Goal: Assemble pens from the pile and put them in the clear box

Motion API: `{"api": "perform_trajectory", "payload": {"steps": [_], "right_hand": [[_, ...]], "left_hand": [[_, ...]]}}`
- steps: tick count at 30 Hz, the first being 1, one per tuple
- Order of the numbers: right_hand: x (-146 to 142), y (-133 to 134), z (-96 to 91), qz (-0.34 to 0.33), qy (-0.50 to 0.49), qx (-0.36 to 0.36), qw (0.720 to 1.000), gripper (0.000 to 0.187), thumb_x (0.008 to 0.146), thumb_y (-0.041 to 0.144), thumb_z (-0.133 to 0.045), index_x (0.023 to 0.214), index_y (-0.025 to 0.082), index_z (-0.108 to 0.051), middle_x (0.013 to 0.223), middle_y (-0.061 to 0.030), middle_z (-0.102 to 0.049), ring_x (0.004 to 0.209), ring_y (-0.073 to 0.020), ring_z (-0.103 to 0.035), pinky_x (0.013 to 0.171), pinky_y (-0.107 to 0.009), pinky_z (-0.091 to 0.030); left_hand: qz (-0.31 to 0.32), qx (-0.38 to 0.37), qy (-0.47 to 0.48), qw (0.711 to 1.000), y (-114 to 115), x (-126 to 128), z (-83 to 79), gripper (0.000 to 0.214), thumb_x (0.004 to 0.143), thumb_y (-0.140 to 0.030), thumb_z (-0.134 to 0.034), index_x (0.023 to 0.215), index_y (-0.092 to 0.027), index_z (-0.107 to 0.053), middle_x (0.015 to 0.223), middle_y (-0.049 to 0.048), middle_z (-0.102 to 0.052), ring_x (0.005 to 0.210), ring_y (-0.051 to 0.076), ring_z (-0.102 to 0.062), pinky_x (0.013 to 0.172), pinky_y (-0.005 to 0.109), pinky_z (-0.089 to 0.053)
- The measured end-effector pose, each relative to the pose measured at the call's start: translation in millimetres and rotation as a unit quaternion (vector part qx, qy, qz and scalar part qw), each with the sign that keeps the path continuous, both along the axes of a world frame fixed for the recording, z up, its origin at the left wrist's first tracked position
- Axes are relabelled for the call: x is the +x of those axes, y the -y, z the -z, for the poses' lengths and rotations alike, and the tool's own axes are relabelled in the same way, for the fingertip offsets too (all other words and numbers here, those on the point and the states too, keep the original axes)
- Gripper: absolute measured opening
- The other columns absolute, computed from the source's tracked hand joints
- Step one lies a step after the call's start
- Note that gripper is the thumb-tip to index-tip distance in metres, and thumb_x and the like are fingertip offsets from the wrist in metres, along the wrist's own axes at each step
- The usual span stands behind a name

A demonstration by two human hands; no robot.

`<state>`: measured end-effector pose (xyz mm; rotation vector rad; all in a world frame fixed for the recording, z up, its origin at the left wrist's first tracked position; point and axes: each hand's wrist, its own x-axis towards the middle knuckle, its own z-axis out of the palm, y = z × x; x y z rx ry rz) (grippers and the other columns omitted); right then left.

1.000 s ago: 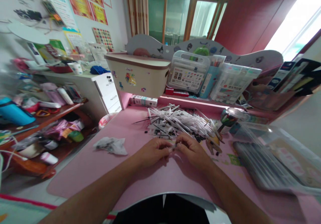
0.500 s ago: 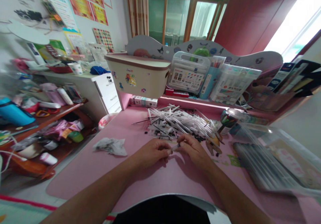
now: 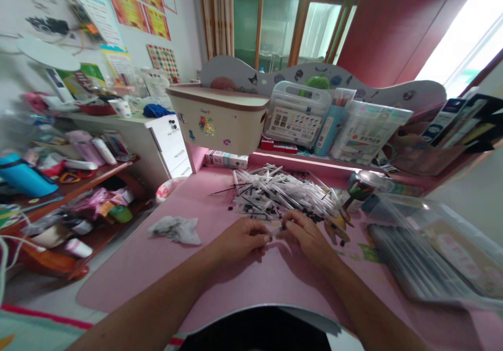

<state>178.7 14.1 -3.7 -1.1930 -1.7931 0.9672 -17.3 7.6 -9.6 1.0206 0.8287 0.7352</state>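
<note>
Close together over the pink desk [image 3: 236, 283], both my hands are pinched at a short pale piece [image 3: 276, 231], which looks like part of a pen. My left hand [image 3: 244, 240] is closed with thumb and forefinger at its left end. Closed at its right end is my right hand [image 3: 304, 234], where something small and dark shows at the fingertips. The piece is too small to make out fully. Just beyond the fingers lies a loose pile of white pen tubes [image 3: 283, 186], mixed with small black parts [image 3: 314, 217].
A crumpled white tissue [image 3: 175, 230] lies left of my hands. On the right sits a clear plastic box [image 3: 432, 209] with a row of dark-tipped pens [image 3: 412, 262]. A can [image 3: 359, 186] stands behind the pile, below a shelf bearing a cream bin [image 3: 220, 125] and marker cases [image 3: 296, 118].
The view has shifted very slightly. Both hands stay in nearly the same pose at the small piece, with only a slight movement of the right fingers.
</note>
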Motion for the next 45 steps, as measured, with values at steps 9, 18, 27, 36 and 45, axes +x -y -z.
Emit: {"api": "perform_trajectory", "payload": {"steps": [9,18,27,36,45], "right_hand": [[0,-4,2.7,-0.009,0.061,0.022,0.998,0.029,0.091,0.032,-0.046,0.065,0.020,-0.047,0.070,-0.0002,-0.050,0.070,-0.0152,-0.047,0.064,-0.028,-0.036],[-3,-3,3.8,0.003,0.019,-0.018,1.000,0.035,0.095,0.042,-0.042,0.068,0.020,-0.049,0.066,0.0008,-0.047,0.065,-0.0139,-0.046,0.060,-0.027,-0.037],[-12,11,2.1,0.031,0.105,0.140,0.984,0.011,0.083,0.016,-0.056,0.088,0.020,-0.065,0.091,-0.0057,-0.063,0.087,-0.0202,-0.055,0.078,-0.034,-0.043],[-39,6,15.6,-0.092,0.261,0.288,0.917,0.025,0.093,0.015,-0.054,0.113,0.020,-0.067,0.118,-0.0127,-0.068,0.103,-0.0247,-0.057,0.094,-0.043,-0.040],[-32,13,11.4,-0.080,0.261,0.201,0.941,0.017,0.092,0.015,-0.051,0.083,0.019,-0.064,0.090,-0.0070,-0.059,0.085,-0.0187,-0.053,0.074,-0.031,-0.041]], "left_hand": [[0.008,0.029,-0.050,0.998,0,-1,-4.7,0.009,0.071,-0.022,-0.066,0.070,-0.014,-0.066,0.056,-0.0006,-0.057,0.052,0.011,-0.051,0.053,0.024,-0.038],[-0.011,0.017,-0.024,1.000,-2,-1,-5.3,0.012,0.073,-0.025,-0.069,0.075,-0.014,-0.067,0.057,-0.0005,-0.059,0.049,0.010,-0.050,0.049,0.022,-0.039],[-0.330,0.059,0.029,0.942,-29,-20,-17.8,0.029,0.079,-0.042,-0.067,0.091,-0.017,-0.062,0.061,-0.0025,-0.065,0.039,0.006,-0.038,0.036,0.017,-0.027],[-0.339,0.027,0.084,0.937,-31,-17,-8.6,0.029,0.075,-0.038,-0.069,0.091,-0.019,-0.055,0.058,-0.0045,-0.062,0.038,0.006,-0.042,0.036,0.015,-0.025],[-0.284,-0.003,0.116,0.952,-29,-15,-7.9,0.020,0.073,-0.019,-0.070,0.088,-0.016,-0.058,0.068,0.0004,-0.069,0.046,0.007,-0.055,0.040,0.013,-0.038]]}}
